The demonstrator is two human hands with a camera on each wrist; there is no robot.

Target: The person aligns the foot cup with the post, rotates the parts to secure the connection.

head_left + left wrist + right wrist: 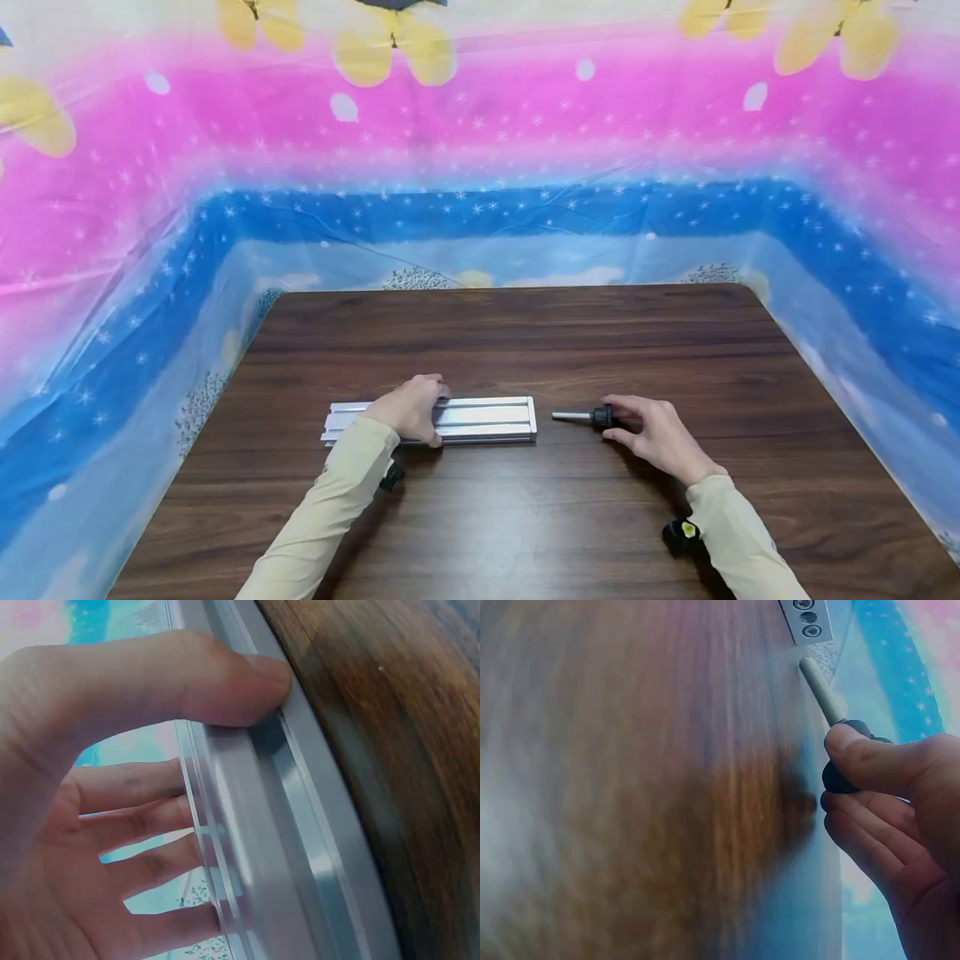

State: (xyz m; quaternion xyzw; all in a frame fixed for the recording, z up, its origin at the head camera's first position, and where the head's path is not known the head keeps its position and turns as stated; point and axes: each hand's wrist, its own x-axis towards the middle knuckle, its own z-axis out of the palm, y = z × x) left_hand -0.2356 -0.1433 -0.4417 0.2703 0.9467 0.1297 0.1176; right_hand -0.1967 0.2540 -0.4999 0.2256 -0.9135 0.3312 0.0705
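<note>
A silver aluminium profile (483, 415) with long grooves lies on the table. My left hand (408, 410) grips it near its middle, thumb on the near side and fingers over the far side. In the left wrist view the thumb (225, 686) presses along the groove of the profile (262, 825). My right hand (663, 437) pinches the black head of a threaded knob (602, 417). Its metal stud (823, 691) points left towards the profile's end plate (810, 621), a short gap away. Round holes show in that plate, two with fasteners in them.
The dark wood-grain table (510, 350) has rounded far corners. A printed pink and blue cloth (480, 125) hangs around its back and sides. Black wrist straps (681, 536) sit on both sleeves.
</note>
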